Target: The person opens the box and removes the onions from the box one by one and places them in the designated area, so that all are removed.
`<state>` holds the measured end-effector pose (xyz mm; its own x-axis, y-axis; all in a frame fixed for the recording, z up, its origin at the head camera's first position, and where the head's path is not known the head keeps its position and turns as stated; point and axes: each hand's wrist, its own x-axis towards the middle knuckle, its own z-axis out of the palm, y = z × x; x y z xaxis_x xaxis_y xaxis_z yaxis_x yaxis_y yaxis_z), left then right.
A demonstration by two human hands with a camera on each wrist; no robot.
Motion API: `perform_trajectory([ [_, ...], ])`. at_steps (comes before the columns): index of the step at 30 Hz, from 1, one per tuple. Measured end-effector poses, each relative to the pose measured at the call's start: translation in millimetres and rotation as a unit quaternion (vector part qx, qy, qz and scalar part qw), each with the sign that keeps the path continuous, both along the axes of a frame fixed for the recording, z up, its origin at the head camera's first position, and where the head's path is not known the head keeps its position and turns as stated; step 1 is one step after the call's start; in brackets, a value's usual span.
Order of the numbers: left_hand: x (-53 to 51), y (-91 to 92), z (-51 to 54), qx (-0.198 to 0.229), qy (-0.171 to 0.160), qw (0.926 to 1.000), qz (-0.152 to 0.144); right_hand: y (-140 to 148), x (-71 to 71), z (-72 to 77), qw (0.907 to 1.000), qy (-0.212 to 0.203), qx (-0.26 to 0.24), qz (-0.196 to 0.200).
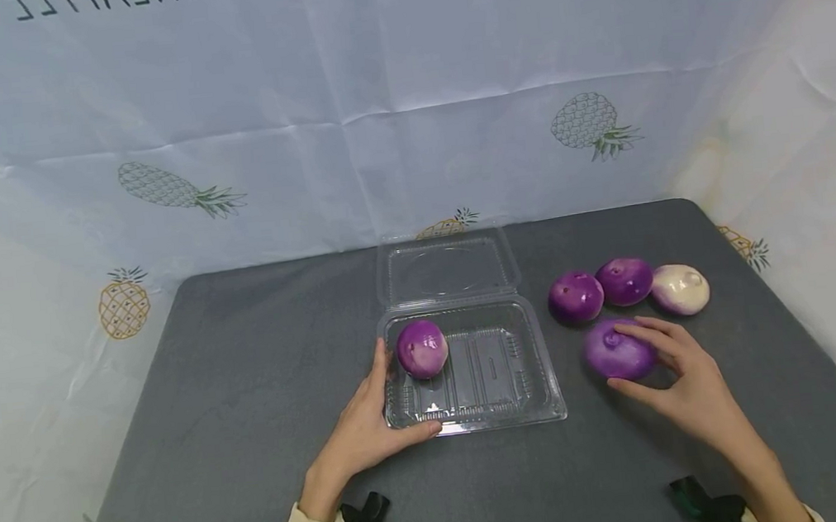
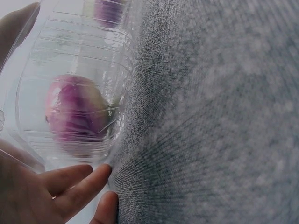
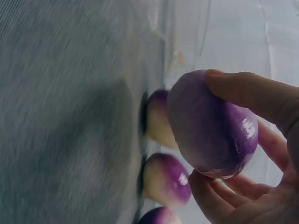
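My right hand grips a shiny purple onion between thumb and fingers. In the right wrist view this onion is held off the table, its shadow falling beside it. My left hand holds the front left corner of a clear plastic container, thumb on the front rim and fingers along the left side. The container's hinged lid lies folded back behind it. Inside, at the left end, sits one purple-and-white onion. The left wrist view shows that onion through the clear wall.
Behind the right hand lie two purple onions, a left one and a middle one, with a mostly white onion at their right. The grey table meets a pineapple-printed cloth at its back edge.
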<state>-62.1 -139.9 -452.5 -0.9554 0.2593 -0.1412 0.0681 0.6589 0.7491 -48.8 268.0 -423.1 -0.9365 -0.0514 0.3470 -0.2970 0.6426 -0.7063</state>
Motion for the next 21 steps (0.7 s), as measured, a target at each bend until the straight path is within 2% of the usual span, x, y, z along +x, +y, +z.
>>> perform_trajectory([
  [7, -0.1, -0.2, -0.6, 0.001, 0.001, 1.0, -0.002, 12.9, -5.0, -7.7, 0.9991, -0.011, 0.04, -0.003],
  [14, 0.2, -0.8, -1.0, -0.001, 0.001, 1.0, -0.003, 17.3, -10.0, -14.0, 0.9991, -0.016, 0.037, 0.01],
  [21, 0.0, -1.0, -0.2, 0.002, 0.003, 1.0, -0.005, 20.5, -11.1, -16.0, 0.9976, -0.048, 0.049, -0.003],
])
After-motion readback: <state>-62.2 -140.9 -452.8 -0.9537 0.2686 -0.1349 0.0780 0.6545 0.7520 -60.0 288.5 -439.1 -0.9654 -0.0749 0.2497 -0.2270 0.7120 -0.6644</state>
